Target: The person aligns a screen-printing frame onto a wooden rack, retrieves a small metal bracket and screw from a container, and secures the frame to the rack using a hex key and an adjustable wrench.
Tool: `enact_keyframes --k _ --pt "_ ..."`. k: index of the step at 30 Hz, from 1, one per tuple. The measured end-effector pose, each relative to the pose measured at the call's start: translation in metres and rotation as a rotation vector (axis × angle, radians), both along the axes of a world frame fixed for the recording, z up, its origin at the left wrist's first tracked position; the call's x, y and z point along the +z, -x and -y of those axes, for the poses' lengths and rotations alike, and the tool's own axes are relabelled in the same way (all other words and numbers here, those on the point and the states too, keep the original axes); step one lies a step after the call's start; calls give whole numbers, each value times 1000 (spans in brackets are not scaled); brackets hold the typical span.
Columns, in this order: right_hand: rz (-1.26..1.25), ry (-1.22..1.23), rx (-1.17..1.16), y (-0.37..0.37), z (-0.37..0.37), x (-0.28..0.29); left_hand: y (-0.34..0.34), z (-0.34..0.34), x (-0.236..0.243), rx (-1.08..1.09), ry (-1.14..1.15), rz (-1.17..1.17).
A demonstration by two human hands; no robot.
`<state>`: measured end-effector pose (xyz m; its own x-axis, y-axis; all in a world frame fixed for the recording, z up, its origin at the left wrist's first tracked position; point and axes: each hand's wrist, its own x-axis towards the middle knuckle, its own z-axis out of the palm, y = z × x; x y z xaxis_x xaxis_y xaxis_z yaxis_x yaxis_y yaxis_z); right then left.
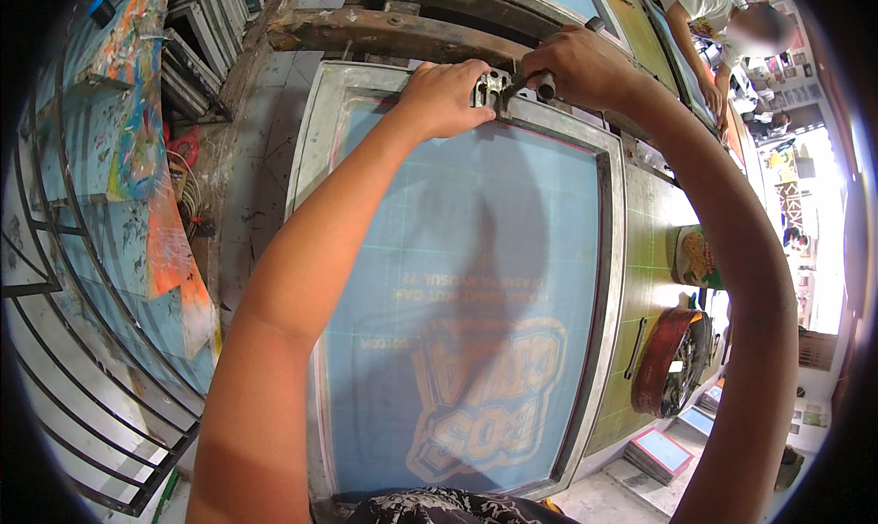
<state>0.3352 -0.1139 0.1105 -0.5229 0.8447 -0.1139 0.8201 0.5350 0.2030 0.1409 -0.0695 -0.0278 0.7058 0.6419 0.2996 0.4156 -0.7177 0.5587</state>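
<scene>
A large screen-printing frame (611,277) with blue mesh (412,240) lies in front of me, with reversed lettering faintly visible in its lower part. At its far edge my left hand (446,99) is closed around a silver metal clamp (491,89), thumb on the near side. Just to the right, my right hand (585,65) is wrapped round a dark metal tool (546,88) with a round end. The tool's tip reaches toward the clamp; my fingers hide much of it, so its exact kind is unclear.
Wooden beams (412,30) run behind the frame. Stacked frames (192,62) and a black metal railing (82,332) stand left. On the right are a green table (626,368), a wrench (635,347), a red round tin (663,364) and a green packet (697,257). Another person (709,30) works at far right.
</scene>
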Motion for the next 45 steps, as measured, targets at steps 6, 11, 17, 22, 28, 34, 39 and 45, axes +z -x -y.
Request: enact_keyframes --k 6,11,17,22,28,34,39,45 --pt "27 -26 207 -1 -4 1 0 0 1 -7 -9 0" --pt "64 0 292 2 -11 3 -1 0 2 0 5 -22" --pt "123 51 -14 16 -9 3 1 0 3 5 -6 -33" --pt "269 12 -549 40 -22 -12 -1 1 6 7 11 -59" --pt "168 159 -606 46 -23 1 0 0 4 3 7 -34" --pt "-25 -53 -312 31 -3 30 0 0 3 21 -6 -9" --pt "-19 -40 -87 24 -3 10 -1 3 7 48 3 -43" --pt "82 10 1 36 -9 11 0 4 11 46 29 -90"
